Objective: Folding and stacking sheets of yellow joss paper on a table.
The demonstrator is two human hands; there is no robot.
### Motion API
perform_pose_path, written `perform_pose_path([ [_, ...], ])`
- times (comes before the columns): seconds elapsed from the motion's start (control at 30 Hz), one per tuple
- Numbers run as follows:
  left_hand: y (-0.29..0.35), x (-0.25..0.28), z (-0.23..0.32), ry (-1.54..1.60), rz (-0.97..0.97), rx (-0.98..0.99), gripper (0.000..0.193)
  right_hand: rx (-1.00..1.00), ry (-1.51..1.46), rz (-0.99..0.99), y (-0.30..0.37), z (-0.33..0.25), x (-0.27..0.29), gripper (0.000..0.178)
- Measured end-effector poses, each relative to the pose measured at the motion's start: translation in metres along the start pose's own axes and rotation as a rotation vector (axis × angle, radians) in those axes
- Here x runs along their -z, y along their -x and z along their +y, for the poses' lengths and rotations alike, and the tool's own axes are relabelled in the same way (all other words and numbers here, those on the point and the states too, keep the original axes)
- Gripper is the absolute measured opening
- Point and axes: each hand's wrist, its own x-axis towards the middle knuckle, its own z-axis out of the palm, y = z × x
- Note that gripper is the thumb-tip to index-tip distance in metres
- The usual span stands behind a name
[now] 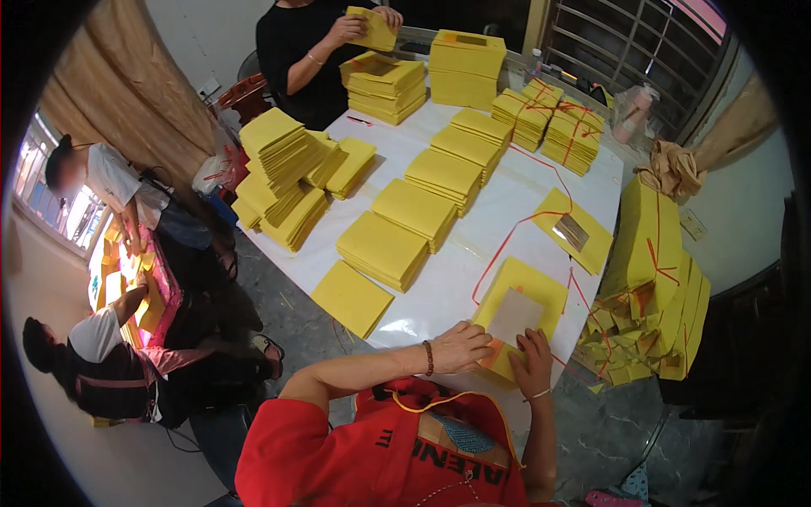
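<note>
A stack of yellow paper sheets (549,291) lies at the table's near right edge, with a greyish-brown rectangular patch on its top sheet. My left hand (460,346) grips the near left corner of this stack, fingers bent over its edge. On the near right side, my right hand (531,363) holds the same stack with its fingers curled at the edge. Just beyond lies another yellow sheet (553,211) with a shiny brown rectangle on it. A red string (498,253) runs across the table beside both.
Yellow stacks (384,249) run in a row across the white table (291,275). Bundles tied with red string (574,135) sit at the far right. A person (308,51) handles yellow paper at the far side; two people work at the left. Piled yellow paper (646,313) stands right of the table.
</note>
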Motion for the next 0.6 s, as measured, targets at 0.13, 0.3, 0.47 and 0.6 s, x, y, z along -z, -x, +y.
perform_pose_path([
  [0.13, -0.004, 0.002, -0.006, 0.100, -0.051, -0.013, 0.034, 0.025, -0.092, 0.029, 0.002, 0.001, 0.004, 0.035],
  [0.3, -0.011, 0.006, -0.022, 0.127, 0.029, -0.062, 0.014, -0.098, -0.497, -0.005, -0.001, 0.005, 0.014, 0.024],
  [0.47, -0.029, 0.020, -0.029, 0.351, 0.002, 0.129, 0.017, -0.247, -0.667, 0.010, 0.003, 0.021, 0.008, 0.053],
  [0.6, -0.041, 0.017, -0.040, 0.570, -0.103, 0.368, 0.019, -0.255, -0.899, 0.045, 0.014, 0.033, 0.001, 0.044],
])
